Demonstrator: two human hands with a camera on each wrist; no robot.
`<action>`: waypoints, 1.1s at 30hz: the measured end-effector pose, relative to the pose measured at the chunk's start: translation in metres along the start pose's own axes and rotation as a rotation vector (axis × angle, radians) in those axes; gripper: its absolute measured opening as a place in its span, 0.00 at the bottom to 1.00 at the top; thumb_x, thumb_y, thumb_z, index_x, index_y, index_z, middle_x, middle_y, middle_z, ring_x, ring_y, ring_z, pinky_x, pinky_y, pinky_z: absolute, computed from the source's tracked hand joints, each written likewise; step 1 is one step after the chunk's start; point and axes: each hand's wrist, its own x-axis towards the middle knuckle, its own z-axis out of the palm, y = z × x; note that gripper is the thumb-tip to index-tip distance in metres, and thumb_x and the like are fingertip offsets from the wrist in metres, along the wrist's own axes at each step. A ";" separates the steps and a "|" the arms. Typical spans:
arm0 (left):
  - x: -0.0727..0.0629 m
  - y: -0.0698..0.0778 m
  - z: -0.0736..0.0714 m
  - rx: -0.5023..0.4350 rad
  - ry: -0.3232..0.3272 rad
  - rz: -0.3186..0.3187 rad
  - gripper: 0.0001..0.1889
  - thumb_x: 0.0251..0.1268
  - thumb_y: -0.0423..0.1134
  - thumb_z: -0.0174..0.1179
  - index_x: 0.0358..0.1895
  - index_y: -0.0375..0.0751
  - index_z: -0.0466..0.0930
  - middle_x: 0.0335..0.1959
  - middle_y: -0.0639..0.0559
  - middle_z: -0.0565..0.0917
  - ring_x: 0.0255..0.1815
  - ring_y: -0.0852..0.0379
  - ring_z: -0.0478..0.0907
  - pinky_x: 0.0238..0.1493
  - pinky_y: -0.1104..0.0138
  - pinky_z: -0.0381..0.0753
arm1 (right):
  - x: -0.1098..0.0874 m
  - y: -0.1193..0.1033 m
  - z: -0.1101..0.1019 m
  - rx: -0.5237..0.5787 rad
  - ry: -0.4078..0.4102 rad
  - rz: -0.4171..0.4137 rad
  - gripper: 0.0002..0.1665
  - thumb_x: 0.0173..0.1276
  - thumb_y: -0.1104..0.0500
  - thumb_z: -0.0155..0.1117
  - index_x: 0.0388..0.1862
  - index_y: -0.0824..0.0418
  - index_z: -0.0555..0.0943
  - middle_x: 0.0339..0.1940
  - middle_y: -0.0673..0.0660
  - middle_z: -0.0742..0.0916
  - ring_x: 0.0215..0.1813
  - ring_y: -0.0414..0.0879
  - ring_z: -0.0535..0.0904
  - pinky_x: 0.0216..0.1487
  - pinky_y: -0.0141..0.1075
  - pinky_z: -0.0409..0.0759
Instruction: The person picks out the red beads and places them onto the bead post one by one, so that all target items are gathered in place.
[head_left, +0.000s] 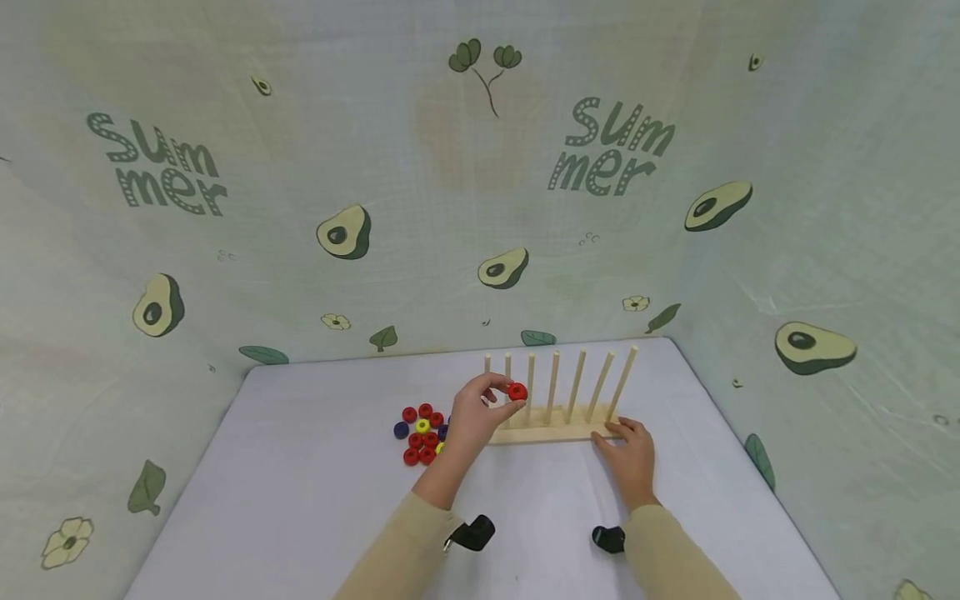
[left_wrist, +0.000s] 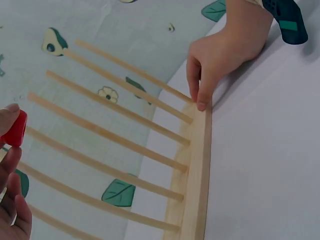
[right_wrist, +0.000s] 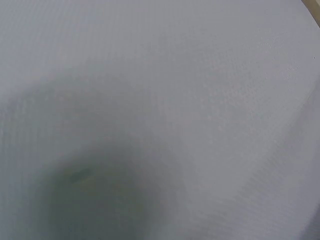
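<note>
Watch your left sleeve (head_left: 408, 546) first: the black wrist camera (head_left: 474, 533) rides low over the white table (head_left: 315, 467), so a lazy drop of that arm could bump it. A bit further out, your left forearm is right beside the loose rings (head_left: 432, 444), a red, yellow and dark blue bunch, and if you swing back without lifting I'd bet a few go rolling. Your right hand (head_left: 633, 467) has thumb and finger pinched on the right end of the wooden base (head_left: 551, 434), which is good, but that's only one end; shove sideways on the far-left pegs and the whole thing could pivot around your grip. Your left hand (head_left: 471, 412) is the sketchy bit imo: just the fingertips pinch one red ring (head_left: 518, 397), up in front of the left-hand pegs and, as far as I can tell, not on any of them. It's small and looks smooth, so squeeze too hard or clip a peg and it might squirt out. Those wooden pegs (head_left: 553, 387) are thin, tall and close together, so it'd be easy to knock one with your knuckles. Right wrist view's mostly blurry tabletop, no help there.
</note>
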 end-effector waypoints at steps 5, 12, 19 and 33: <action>0.008 0.012 0.007 -0.006 -0.029 0.028 0.16 0.55 0.42 0.73 0.46 0.46 0.83 0.39 0.57 0.82 0.37 0.54 0.73 0.32 0.68 0.73 | 0.001 0.001 0.001 0.004 0.005 0.004 0.21 0.51 0.62 0.79 0.42 0.74 0.85 0.52 0.69 0.80 0.57 0.65 0.71 0.62 0.53 0.64; 0.019 0.026 0.016 0.019 -0.046 0.063 0.17 0.54 0.43 0.74 0.46 0.47 0.83 0.40 0.59 0.83 0.38 0.54 0.74 0.33 0.69 0.75 | 0.001 -0.001 0.001 -0.011 -0.012 0.027 0.22 0.52 0.62 0.79 0.43 0.74 0.84 0.53 0.69 0.79 0.59 0.65 0.70 0.63 0.53 0.63; 0.029 0.039 0.020 0.026 -0.046 0.121 0.16 0.54 0.42 0.74 0.46 0.45 0.84 0.40 0.57 0.82 0.39 0.51 0.76 0.35 0.69 0.76 | 0.000 -0.002 0.002 -0.029 -0.014 0.039 0.23 0.52 0.62 0.79 0.44 0.74 0.84 0.54 0.69 0.79 0.59 0.65 0.70 0.63 0.53 0.64; 0.052 0.055 0.022 0.004 -0.050 0.210 0.17 0.54 0.40 0.73 0.47 0.42 0.83 0.42 0.54 0.83 0.40 0.56 0.78 0.44 0.63 0.80 | 0.000 -0.002 0.001 -0.011 -0.019 0.022 0.21 0.52 0.62 0.79 0.42 0.73 0.85 0.53 0.69 0.79 0.58 0.65 0.70 0.63 0.53 0.64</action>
